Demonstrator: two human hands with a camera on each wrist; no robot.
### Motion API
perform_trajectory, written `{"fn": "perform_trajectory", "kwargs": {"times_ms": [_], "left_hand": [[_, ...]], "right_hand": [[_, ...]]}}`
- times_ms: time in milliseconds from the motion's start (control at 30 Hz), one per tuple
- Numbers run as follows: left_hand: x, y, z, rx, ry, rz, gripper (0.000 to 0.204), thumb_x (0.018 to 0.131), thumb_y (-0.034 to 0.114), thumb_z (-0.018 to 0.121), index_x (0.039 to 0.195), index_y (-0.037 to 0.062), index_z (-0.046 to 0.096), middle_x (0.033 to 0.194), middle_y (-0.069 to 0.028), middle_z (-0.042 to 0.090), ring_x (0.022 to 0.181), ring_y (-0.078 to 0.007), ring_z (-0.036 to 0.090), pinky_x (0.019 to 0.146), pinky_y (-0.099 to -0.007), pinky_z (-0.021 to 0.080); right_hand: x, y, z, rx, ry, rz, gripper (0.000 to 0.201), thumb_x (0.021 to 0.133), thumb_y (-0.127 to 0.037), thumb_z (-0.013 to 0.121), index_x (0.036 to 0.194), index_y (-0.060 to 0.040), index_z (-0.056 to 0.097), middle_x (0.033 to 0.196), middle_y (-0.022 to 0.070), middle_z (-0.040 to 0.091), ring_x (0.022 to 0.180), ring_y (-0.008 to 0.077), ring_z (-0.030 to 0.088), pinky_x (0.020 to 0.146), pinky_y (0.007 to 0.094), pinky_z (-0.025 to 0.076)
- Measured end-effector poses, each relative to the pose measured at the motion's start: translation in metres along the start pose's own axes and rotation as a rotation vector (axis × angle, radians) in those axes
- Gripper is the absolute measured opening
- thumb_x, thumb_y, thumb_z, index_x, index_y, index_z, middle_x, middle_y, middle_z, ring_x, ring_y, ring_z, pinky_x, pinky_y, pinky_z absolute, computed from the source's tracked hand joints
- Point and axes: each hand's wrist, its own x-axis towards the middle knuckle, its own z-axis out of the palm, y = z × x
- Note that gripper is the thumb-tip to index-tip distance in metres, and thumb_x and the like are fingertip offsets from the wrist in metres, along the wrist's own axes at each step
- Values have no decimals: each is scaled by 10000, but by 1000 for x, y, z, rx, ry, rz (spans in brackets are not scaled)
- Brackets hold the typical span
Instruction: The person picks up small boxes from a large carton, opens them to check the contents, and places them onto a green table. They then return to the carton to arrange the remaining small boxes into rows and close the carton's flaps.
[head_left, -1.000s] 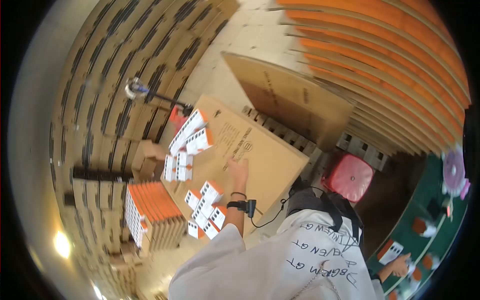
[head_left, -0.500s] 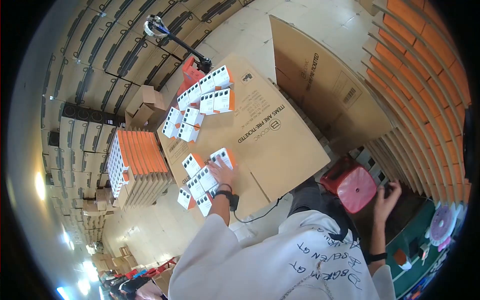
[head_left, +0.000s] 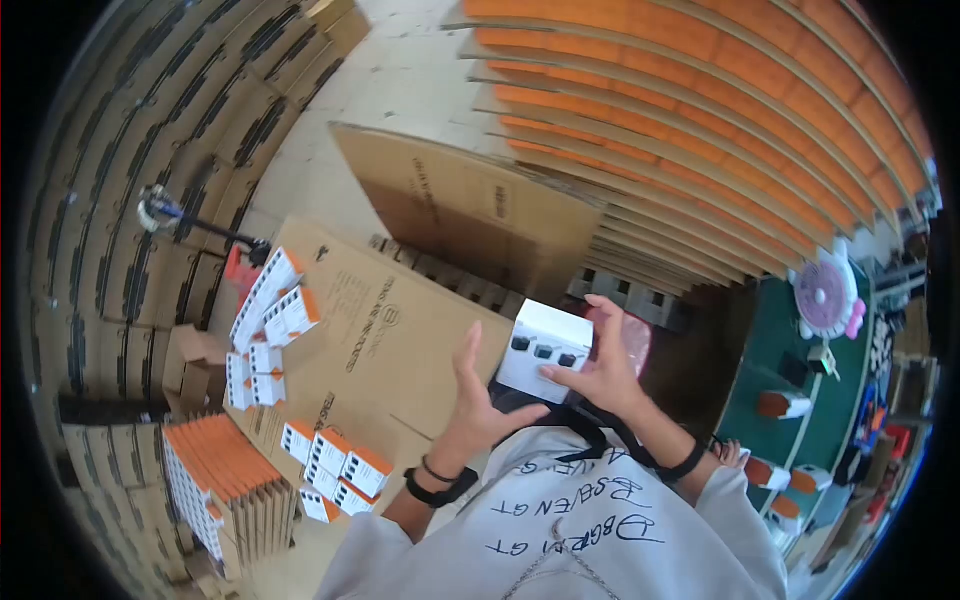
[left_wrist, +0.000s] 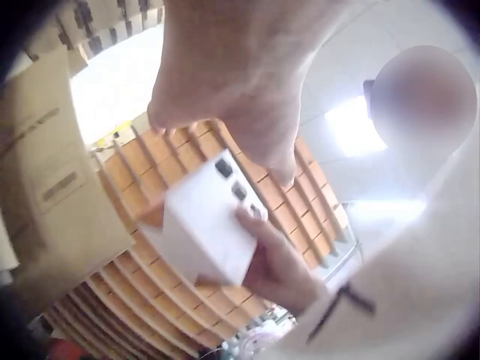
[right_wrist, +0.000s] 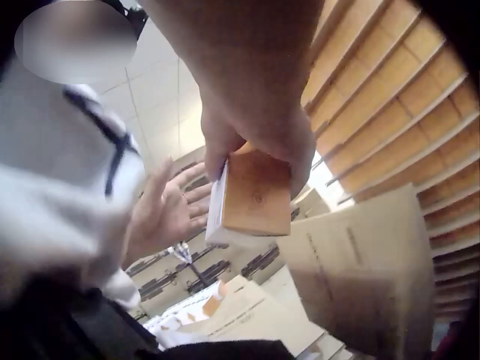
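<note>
In the head view a small white box (head_left: 540,352) with orange sides and a row of dark product pictures stands out in front of the torso. My right hand (head_left: 615,368) grips it, thumb across the printed face. The left hand (head_left: 478,405) is just left of the box, thumb and fingers spread wide with nothing between them. From the right wrist, the box's orange side (right_wrist: 257,196) shows under the right hand's grip, and the open left palm (right_wrist: 169,214) appears behind it. Similar boxes (head_left: 335,468) lie clustered on a large printed carton (head_left: 400,310).
More white-and-orange boxes (head_left: 265,310) sit at the carton's far left end. A tall stack of orange-filled trays (head_left: 650,120) rises behind a leaning cardboard sheet (head_left: 470,205). A red stool (head_left: 636,345) is partly hidden behind the right hand. To the right is a green table (head_left: 745,375) with boxes and a fan.
The left hand has left the box cluster, which now has fewer boxes, and come toward the torso. The right hand, empty beside the stool half a second ago, now holds a box.
</note>
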Motion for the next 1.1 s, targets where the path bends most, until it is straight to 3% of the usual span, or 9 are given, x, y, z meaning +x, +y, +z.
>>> {"fn": "perform_trajectory", "kwargs": {"times_ms": [167,233,433,533,633,700,867,967,1100], "left_hand": [[87,55,13,-96,-611,128,651,808,226,837,1359,12,564,1408,-161,525,1334,-264,494,1094,-393,418],[94,65,27,-240,-948,-141,524,839,186,806,1287,-7,614,1270,-134,629,1216,-224,587,1047,-351,459],[103,48,97,-309,-839,-502,366,1074,295,450,1135,-15,635,906,-61,690,912,-188,666,780,-313,553],[74,1,130,50,-592,-103,377,1065,361,477,1261,47,550,1065,-70,668,977,-195,659,682,-295,557],[77,57,101,-362,-644,-540,667,1025,287,581,1521,102,175,1396,-179,463,1126,-222,607,737,-364,578],[59,49,107,-289,-814,-244,742,988,158,624,1551,107,145,1331,-194,507,1094,-229,632,756,-349,580],[81,13,170,-369,-696,-661,535,1035,220,530,1489,88,281,1150,-135,646,1012,-235,662,727,-340,589],[87,-2,227,-537,-684,-692,478,1051,263,505,1450,57,341,1256,-215,616,1051,-300,675,779,-393,610],[83,-31,223,-430,-761,-642,455,1059,226,492,1447,34,352,1300,-218,598,1107,-298,651,874,-417,582]], "right_hand": [[-57,-27,-71,-201,-204,-40,1019,724,-160,885,1457,-58,184,1099,211,622,1082,338,639,982,407,493],[-85,-20,-81,-110,-178,62,1004,734,-156,878,1462,-62,193,1207,224,566,1160,331,599,1008,424,474],[-129,-20,-96,-324,-191,-111,855,782,-241,840,1465,-168,331,1209,200,443,1123,397,533,962,450,473],[-129,-25,-108,-497,-327,-12,818,779,-250,835,1447,-191,367,1136,191,446,1095,384,536,939,463,477],[-133,-35,-117,-540,-228,174,825,763,-263,838,1437,-184,369,1093,195,444,1045,387,550,904,476,485],[-134,-21,-122,-401,-2,3,753,731,-233,857,1277,-68,366,1108,265,483,947,461,606,850,487,489],[-140,25,-140,-389,468,105,803,652,-330,934,1140,-65,354,913,182,590,761,385,632,704,419,523],[-154,68,-175,-435,743,184,757,605,-336,963,1068,-52,436,917,127,617,786,203,615,705,383,525],[-196,119,-221,-760,1356,246,525,684,-303,898,1000,-21,588,968,138,614,871,284,606,806,407,506]]}}
